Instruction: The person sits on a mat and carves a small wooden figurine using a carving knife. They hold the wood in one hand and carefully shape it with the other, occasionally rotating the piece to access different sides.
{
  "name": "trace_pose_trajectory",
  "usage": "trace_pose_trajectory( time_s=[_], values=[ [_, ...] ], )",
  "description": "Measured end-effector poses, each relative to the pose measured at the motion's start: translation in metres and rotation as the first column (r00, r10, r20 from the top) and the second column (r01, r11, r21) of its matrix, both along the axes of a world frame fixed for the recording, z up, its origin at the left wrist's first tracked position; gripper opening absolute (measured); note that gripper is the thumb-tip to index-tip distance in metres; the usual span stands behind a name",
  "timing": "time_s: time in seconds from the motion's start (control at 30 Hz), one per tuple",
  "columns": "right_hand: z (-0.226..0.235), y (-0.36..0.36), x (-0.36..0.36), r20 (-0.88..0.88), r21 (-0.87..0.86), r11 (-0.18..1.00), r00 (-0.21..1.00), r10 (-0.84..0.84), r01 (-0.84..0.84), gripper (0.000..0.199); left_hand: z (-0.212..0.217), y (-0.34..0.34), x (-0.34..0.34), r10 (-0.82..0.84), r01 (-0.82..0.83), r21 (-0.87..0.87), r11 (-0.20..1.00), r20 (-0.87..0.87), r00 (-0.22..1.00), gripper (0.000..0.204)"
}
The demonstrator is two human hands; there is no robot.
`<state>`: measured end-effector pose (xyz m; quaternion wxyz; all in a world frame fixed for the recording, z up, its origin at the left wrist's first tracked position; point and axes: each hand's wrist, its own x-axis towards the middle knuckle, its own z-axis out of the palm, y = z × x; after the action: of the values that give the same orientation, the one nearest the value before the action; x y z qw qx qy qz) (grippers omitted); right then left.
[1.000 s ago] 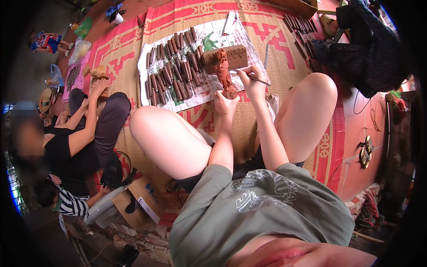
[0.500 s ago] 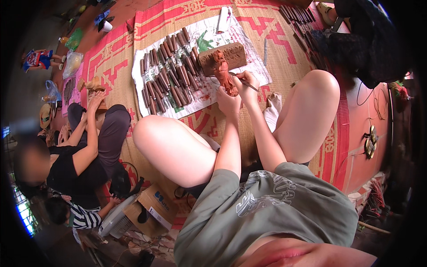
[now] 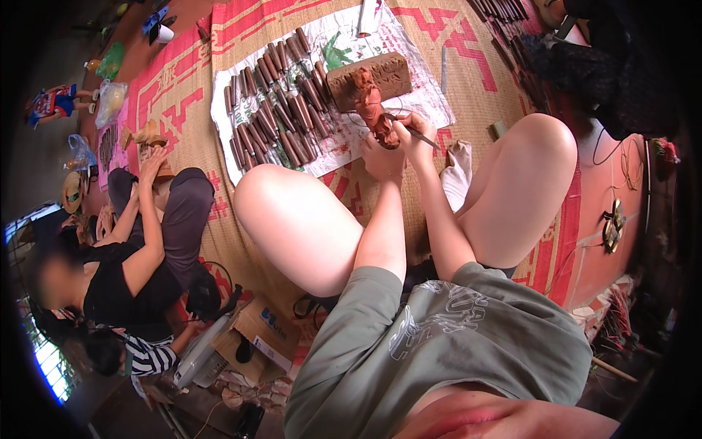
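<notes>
- Reddish-brown wood made up the small carved figure (image 3: 368, 101) between the hands; it slanted away from the person, and its upper part overlapped a brown rectangular carved block (image 3: 393, 74) in view, though contact between them could not be told.
- Left of the two hands, the left hand (image 3: 382, 159) was closed around the figure's lower end.
- Beside it, the right hand (image 3: 415, 139) pinched a thin, dark, pencil-like tool (image 3: 424, 139), whose tip was at the figure's side; whether it touched was too small to tell.
- Under the block was a white printed sheet (image 3: 433, 110), with rows of brown wooden-handled tools (image 3: 274, 110) on its left part.
- Beneath the sheet spread a tan woven mat (image 3: 468, 102) with red patterns, and a flat grey strip (image 3: 444, 69) lay on it, just right of the sheet.
- Farther left, a seated co-worker in black (image 3: 128, 282) had both hands near a pale wooden carving (image 3: 151, 134).
</notes>
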<state>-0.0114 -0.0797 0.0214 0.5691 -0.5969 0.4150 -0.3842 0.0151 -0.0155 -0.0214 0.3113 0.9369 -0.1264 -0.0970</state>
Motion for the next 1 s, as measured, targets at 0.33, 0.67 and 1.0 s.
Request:
trace_pose_trajectory(
  time_s=[0.33, 0.67, 1.0],
  values=[
    [-0.010, -0.001, -0.001, 0.108, 0.115, 0.993, 0.994, 0.003, -0.015, 0.015, 0.001, 0.001, 0.002, -0.005, 0.005, -0.010, 1.000, 0.001, 1.000, 0.076],
    [-0.012, 0.004, 0.000, 0.209, 0.221, 0.974, 0.978, -0.010, -0.038, 0.009, -0.005, 0.000, 0.002, -0.001, 0.002, -0.031, 1.000, 0.031, 1.000, 0.076],
    [-0.011, 0.008, -0.007, 0.172, 0.101, 0.994, 0.985, 0.016, -0.034, 0.012, -0.001, -0.001, 0.000, -0.007, 0.007, -0.013, 1.000, 0.043, 0.999, 0.072]
  ],
)
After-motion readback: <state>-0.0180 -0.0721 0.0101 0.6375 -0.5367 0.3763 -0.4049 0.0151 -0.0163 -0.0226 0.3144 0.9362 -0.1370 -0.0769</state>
